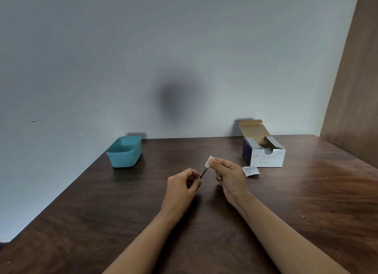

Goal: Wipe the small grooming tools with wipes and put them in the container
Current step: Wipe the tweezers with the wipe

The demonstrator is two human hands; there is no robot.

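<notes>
My left hand (183, 183) grips the lower end of a thin metal grooming tool (202, 172), likely tweezers, above the middle of the dark wooden table (306, 202). The tool points up and to the right. My right hand (227, 171) pinches a small white wipe (208, 161) round the tool's upper tip, which the wipe hides. A teal plastic container (124, 152) stands at the table's far left; its inside is hidden from this angle.
An open box of alcohol swabs (263, 151) stands at the far right of the table. A torn white wrapper (251, 170) lies just in front of it, near my right hand. A pale wall runs behind the table, a brown panel at the right.
</notes>
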